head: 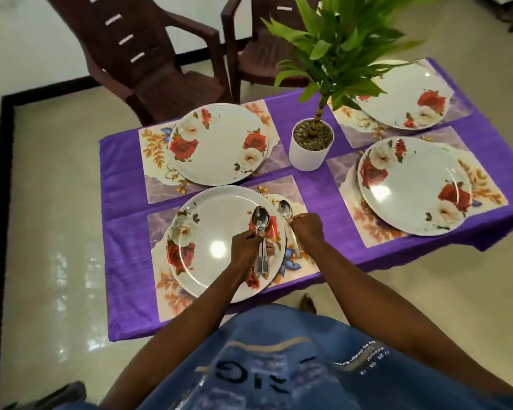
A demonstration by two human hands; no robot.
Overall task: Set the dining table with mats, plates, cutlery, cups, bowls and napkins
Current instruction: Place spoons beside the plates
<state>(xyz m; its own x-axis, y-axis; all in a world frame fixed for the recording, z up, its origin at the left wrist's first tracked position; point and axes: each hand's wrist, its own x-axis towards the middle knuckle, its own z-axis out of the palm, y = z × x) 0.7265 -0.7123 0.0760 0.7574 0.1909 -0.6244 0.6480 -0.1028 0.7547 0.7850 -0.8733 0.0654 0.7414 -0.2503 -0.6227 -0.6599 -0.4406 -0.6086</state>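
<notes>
On the purple-clothed table (317,189), over the near round white flowered plate (219,241): left hand (245,247), grip curled round a bunch of shiny metal spoons (260,229). Just right, on the flowered mat (302,261): right hand (307,227), grip pinching one more shiny spoon (285,209).

Purple tablecloth (125,202) covers the table, hanging over the near and left edges. White pot (307,153) stands at table centre, filled with pebbles; green leafy plant (338,39) rises from it on a banded stem. Two dark brown plastic chairs (148,54) stand beyond the far edge, side by side. Glossy cream floor tiles (51,232) with a black border strip (0,187).
</notes>
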